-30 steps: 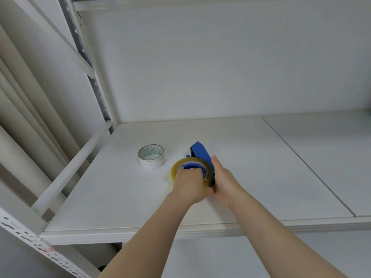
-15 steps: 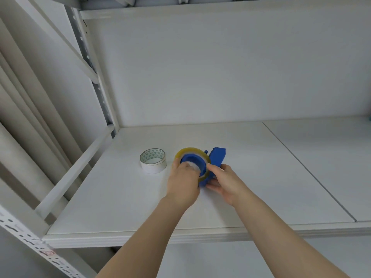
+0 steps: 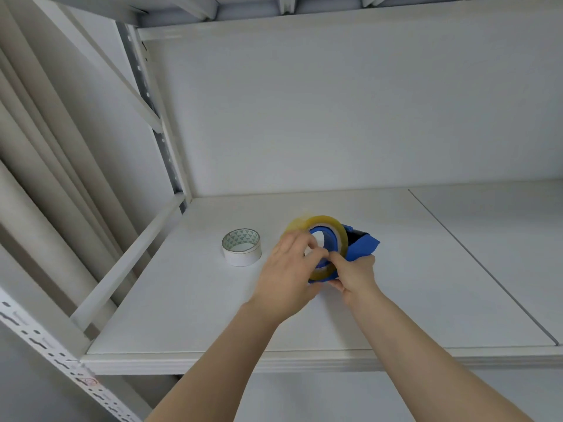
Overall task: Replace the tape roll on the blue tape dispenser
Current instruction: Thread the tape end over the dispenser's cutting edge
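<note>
From the head camera, both bare forearms reach forward over a white shelf (image 3: 426, 284) inside a white metal rack. The blue tape dispenser (image 3: 361, 246) is held just above the shelf near its middle, its flat blue end pointing to the right. A yellowish clear tape roll (image 3: 330, 222) sits around the dispenser's blue hub, its open face turned toward the camera. The right hand (image 3: 353, 274) is wrapped around the lower part of the dispenser, fingers curled under it and thumb pressed against the roll's lower rim. The left hand (image 3: 289, 275) lies against the roll's left side, its fingers bent onto the rim and the hub opening; its edges are blurred, so the exact contact of each finger cannot be told. To the left, apart from the hands, a white tape roll (image 3: 241, 247) with a green triangle pattern on its inner core lies flat on the shelf.
</note>
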